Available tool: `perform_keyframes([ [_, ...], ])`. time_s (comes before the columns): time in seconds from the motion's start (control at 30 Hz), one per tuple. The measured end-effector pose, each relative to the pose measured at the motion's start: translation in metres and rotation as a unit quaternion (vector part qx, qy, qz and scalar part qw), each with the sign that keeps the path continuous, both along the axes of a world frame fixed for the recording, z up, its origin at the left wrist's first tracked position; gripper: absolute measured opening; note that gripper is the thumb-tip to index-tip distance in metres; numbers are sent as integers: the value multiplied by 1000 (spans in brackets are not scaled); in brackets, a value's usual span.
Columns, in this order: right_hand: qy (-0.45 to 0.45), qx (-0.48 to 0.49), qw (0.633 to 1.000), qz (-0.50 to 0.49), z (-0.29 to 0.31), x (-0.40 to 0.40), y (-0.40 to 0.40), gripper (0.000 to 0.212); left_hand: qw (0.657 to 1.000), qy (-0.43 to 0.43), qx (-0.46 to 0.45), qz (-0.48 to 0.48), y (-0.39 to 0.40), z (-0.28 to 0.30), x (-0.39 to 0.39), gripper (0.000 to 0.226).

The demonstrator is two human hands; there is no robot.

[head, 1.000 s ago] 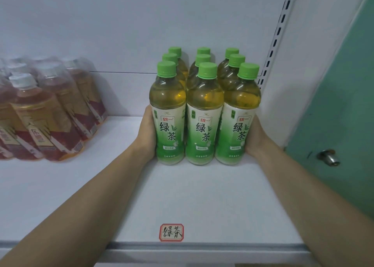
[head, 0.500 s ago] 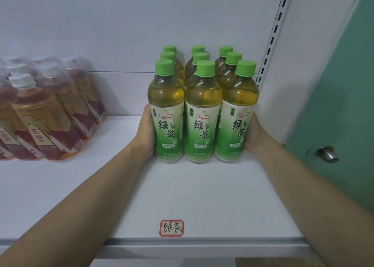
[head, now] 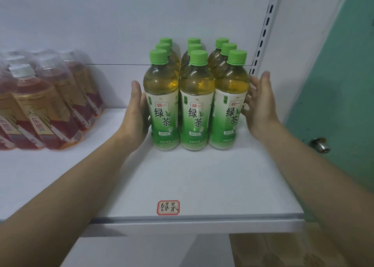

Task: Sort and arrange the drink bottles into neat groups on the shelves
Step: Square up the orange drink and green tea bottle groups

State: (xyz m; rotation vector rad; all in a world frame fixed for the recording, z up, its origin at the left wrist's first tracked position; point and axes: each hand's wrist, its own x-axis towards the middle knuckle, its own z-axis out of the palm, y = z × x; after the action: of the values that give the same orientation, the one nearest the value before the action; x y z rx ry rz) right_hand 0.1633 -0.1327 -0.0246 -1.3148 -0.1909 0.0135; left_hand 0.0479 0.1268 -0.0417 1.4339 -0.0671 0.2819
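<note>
Several green-tea bottles (head: 197, 106) with green caps and green-and-white labels stand upright in a tight block of three rows on the white shelf (head: 202, 177). My left hand (head: 137, 114) lies flat against the left side of the block, fingers straight and touching the front-left bottle. My right hand (head: 260, 106) is open beside the block's right side, palm facing the bottles, with a small gap between palm and the front-right bottle. Neither hand grips a bottle.
A group of red-labelled tea bottles with white caps (head: 46, 104) stands at the left of the same shelf. A red-bordered handwritten label (head: 168, 207) is stuck near the shelf's front edge. A slotted upright (head: 265, 29) and a green door with a knob (head: 320, 145) lie to the right.
Both hands were pressed low against the block's sides; now they have risen and loosened, the right one coming off the bottles. The block stands in the same spot.
</note>
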Motion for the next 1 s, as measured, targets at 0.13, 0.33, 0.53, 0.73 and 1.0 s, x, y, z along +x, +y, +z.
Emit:
perform_keyframes([
  [0.13,-54,-100,987,116,-8,-39,-20,86,989,20,145,-19,2,-11,-27,84],
  [0.33,-156,-242,952,106,-38,-68,-2,116,960,-10,279,21,-8,-23,-30,96],
  [0.53,-172,-315,933,30,-47,-63,1,108,952,-28,302,45,-7,-28,-29,85],
  [0.73,-176,-307,935,7,-55,-59,2,111,950,-20,307,54,-7,-29,-30,85],
  [1.0,-189,-306,933,-29,-52,-62,11,125,920,28,369,127,-16,-23,-35,118],
])
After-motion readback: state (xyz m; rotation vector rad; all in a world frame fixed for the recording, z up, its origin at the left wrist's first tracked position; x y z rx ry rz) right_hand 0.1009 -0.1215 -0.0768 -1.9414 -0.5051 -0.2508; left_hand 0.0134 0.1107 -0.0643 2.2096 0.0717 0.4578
